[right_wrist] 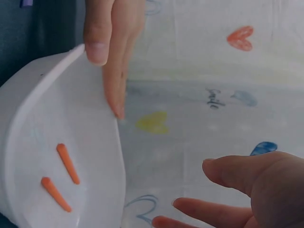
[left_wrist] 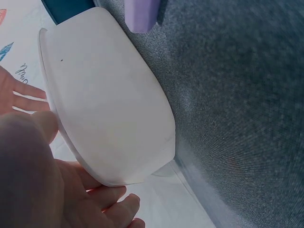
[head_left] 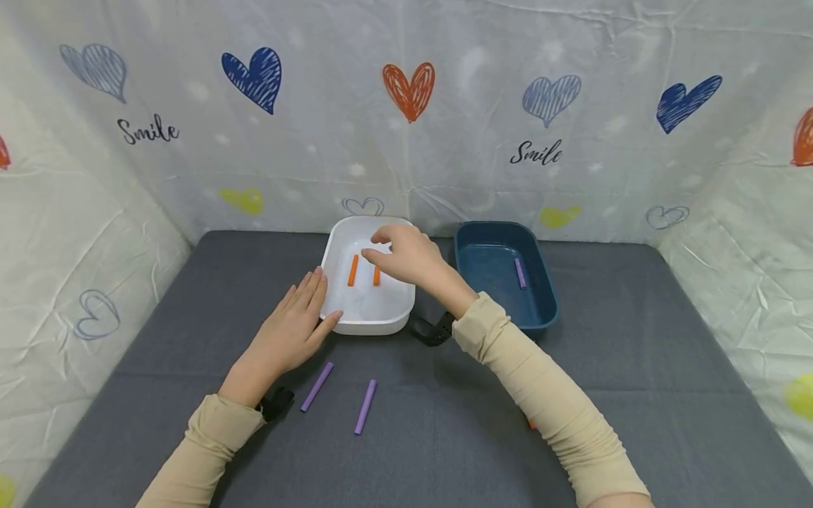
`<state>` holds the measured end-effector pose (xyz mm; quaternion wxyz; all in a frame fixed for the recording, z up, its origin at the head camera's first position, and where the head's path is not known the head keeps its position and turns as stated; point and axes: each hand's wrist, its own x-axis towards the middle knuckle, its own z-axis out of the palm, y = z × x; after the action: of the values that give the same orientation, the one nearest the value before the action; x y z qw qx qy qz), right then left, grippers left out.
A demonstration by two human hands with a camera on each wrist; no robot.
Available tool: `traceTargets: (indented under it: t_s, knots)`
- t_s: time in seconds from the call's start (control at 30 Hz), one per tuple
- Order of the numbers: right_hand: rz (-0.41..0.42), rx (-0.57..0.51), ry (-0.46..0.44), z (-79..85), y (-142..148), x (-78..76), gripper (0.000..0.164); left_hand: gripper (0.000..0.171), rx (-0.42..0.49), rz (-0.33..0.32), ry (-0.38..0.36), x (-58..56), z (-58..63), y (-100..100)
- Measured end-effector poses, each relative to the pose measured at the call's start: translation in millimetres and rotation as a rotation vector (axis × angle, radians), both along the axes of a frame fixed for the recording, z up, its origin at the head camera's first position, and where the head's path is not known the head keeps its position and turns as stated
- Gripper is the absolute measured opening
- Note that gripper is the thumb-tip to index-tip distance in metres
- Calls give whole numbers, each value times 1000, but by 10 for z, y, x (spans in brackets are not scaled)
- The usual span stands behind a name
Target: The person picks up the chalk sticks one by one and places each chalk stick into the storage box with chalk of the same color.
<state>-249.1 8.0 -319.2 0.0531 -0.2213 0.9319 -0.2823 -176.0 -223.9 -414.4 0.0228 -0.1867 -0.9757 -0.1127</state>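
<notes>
Backdrop: white cloth on three sides, printed with hearts and the word "Smile".
Tabletop: dark grey cloth, running back to the printed sheet.
Arms: beige right sleeve reaching forward from the lower right; beige left sleeve at lower left.
White tray: upright near the back edge, white tray with two orange sticks lying apart on its floor.
Blue tray: dark blue tray just to the right, one purple stick inside; the right wrist and cuff hide its near left part from the head camera.
Left hand: left hand flat at the white tray's left side, fingers straight and touching it, thumb spread to the near left corner.
Right hand: right hand above the white tray, thumb and index apart, fingers loosely bent, nothing between them; from the head it covers the right rim and the upper end of one orange stick, though the right wrist view shows both.
Wrist straps: black, right strap between the trays, left strap beside its cuff.
Loose purple: two purple sticks apart on the grey cloth, nearer the person than the white tray.
Loose orange: small orange end showing at the right sleeve's edge, the rest hidden.
</notes>
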Motion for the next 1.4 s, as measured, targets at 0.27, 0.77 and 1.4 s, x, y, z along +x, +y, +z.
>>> traceTargets:
  t_s: [0.27, 0.77, 1.4]
  knots:
    - [40, -86, 59, 65, 370, 266, 38, 75, 6, 3, 11, 26, -6, 5]
    - [49, -183, 166, 158, 913, 773, 37, 75, 11, 3, 13, 28, 14, 2]
    - [134, -435, 201, 3, 1600, 1106, 33, 75, 3, -4, 22, -9, -10, 18]
